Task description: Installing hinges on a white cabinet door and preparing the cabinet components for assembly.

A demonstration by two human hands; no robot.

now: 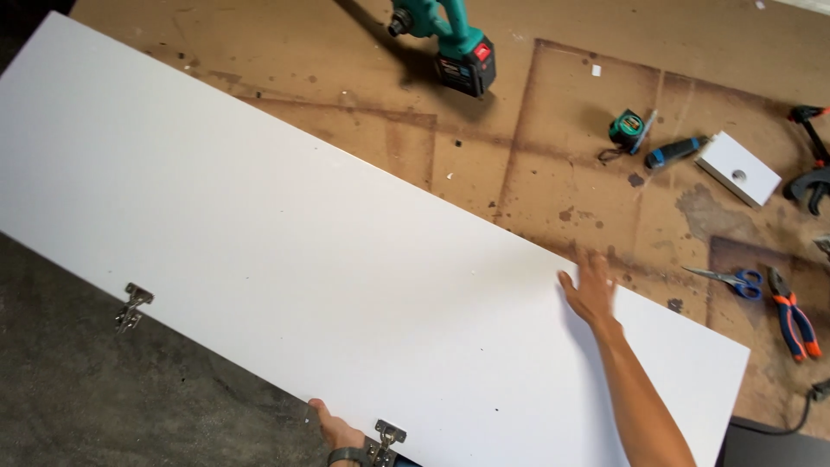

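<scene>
Holding the near edge of the long flat white board (346,259), the left hand (335,430) is curled round it beside a small silver metal hinge (386,437). A second hinge (132,307) is already fitted. The right hand (590,290) is pressed flat, fingers spread, on the far edge. The board is laid across the stained brown worktop (553,130). Farther off, blue-handled scissors (735,280), orange-handled pliers (794,320) and a green cordless drill (450,39) are seen.
</scene>
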